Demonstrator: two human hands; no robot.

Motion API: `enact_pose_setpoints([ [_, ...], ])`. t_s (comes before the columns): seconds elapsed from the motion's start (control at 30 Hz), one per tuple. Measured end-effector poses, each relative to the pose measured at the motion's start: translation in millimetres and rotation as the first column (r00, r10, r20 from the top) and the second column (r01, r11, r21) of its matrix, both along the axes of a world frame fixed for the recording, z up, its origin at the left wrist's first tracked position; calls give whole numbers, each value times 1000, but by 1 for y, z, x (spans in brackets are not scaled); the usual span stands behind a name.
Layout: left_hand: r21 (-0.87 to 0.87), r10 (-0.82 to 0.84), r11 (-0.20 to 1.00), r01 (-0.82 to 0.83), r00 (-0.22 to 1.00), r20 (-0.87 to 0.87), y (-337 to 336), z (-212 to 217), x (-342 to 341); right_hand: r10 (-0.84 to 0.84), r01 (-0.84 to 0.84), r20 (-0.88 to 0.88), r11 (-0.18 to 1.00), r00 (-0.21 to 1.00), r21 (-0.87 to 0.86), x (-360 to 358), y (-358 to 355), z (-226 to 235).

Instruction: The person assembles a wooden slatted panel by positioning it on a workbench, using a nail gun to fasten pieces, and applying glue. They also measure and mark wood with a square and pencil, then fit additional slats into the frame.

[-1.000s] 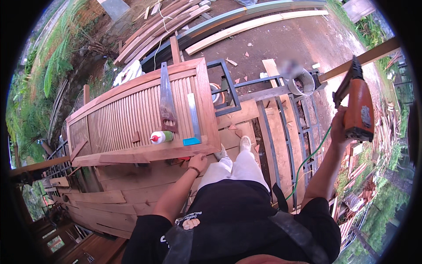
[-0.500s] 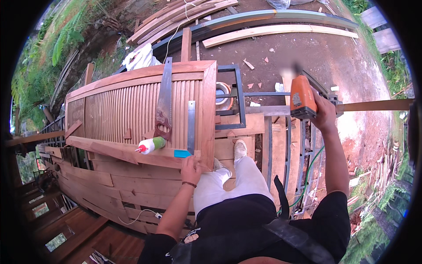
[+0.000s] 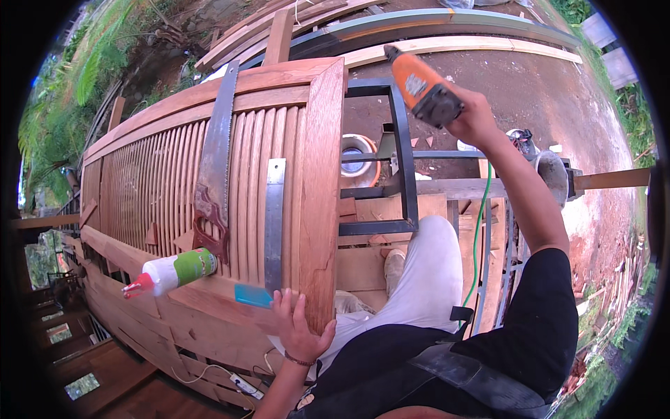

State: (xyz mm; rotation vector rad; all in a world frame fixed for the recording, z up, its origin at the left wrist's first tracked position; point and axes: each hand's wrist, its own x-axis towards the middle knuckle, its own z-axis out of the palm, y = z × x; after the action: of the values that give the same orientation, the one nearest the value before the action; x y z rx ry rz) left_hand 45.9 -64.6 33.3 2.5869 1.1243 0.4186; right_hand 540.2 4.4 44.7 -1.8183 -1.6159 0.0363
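Note:
My right hand grips an orange and black power drill, held up beyond the right end of a louvred wooden shutter panel, its dark tip toward the far left. On the near edge of that panel my left hand rests with fingers spread, holding nothing. Just past its fingertips lies a try square with a turquoise stock and steel blade. A handsaw with a brown handle lies across the slats. Beside that handle, a white and green glue bottle with a red cap lies on its side.
A dark metal frame stands against the panel's right end, near a round bucket. A green cord hangs by my right arm. Long boards lie on the ground at the far side. A power strip sits below the panel.
My right hand has swung the drill left and away, toward the panel's far right corner. My left hand has opened out on the panel's near edge. The view has moved closer to the panel.

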Motion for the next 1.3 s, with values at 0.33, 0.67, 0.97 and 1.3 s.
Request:
enact_pose_setpoints([
  [0.33, 23, 1, 1000, 0, 999, -47, -4, -1, 7, 387, 290, -810, 793, 440, 536, -45, 3, 34],
  [0.67, 71, -43, 997, 43, 999, -11, -6, 0, 10, 370, 372, -927, 852, 70, 368, -101, 39, -80],
  [0.97, 93, -26, 995, 25, 1000, 5, -7, -3, 11, 345, 170, -915, 934, -210, 313, -92, 69, -112],
  [1.3, 75, -18, 997, 17, 1000, 7, -6, -1, 14, 321, 58, -863, 944, -390, 324, -76, 78, -134],
])
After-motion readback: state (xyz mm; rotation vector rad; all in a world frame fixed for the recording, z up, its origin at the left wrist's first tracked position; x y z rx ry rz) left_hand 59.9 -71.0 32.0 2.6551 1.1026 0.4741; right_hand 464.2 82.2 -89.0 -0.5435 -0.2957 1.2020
